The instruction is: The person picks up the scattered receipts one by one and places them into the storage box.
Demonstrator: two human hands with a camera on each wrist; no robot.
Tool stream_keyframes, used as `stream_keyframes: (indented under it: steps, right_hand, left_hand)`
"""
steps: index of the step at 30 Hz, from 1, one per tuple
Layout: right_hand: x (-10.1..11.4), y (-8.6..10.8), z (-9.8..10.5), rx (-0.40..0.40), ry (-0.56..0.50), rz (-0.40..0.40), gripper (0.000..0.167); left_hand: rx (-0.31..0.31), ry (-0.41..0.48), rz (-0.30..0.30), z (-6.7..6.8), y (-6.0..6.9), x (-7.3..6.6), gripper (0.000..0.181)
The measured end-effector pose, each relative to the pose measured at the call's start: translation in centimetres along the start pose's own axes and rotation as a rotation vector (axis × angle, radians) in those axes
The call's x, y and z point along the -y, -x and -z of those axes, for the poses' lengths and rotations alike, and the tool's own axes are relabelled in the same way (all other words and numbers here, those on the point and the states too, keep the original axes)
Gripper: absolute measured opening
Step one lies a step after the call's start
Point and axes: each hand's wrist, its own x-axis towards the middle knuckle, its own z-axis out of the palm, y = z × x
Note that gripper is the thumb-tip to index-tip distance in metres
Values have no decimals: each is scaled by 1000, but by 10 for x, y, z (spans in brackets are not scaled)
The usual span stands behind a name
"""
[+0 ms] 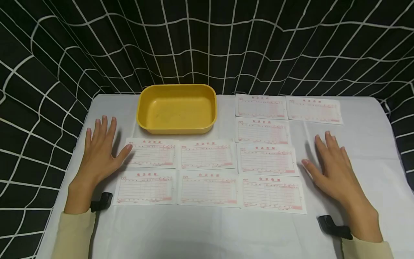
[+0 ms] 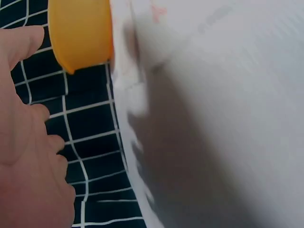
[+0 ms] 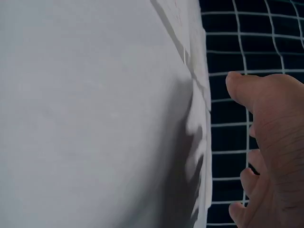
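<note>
My left hand hovers over the left side of the table, fingers spread and straight, holding nothing. From the head view its thumb tip overlaps the left edge of a printed receipt slip; the left wrist view shows the hand raised off the surface. On the other side, my right hand hangs above the white cloth with fingers extended and nothing in it. Nearest to it is another receipt slip, just left of its thumb. Several such white slips with red print lie flat in rows, among them a bottom-right slip.
A yellow plastic basin stands at the back, left of centre, with nothing inside. The white-covered table is bordered behind and at the left by black cloth with a white grid. Black wrist straps sit on both wrists.
</note>
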Motion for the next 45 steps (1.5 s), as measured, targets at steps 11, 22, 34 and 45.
stream_keyframes:
  steps: [11,22,34,45]
  right_hand:
    - [23,24,-6,-16,-76,79,82]
    - [48,36,-3,-9,-115,105,76]
    - [54,56,-14,-34,-100,136,70]
    - [50,65,-20,-61,-77,145,77]
  left_hand:
    - [0,86,-50,1,-23,-11,101]
    - [15,218,-68,-1,-44,-17,102]
    - [44,301,-48,-2,-73,-29,101]
    - [83,341,-87,-11,-92,-36,104]
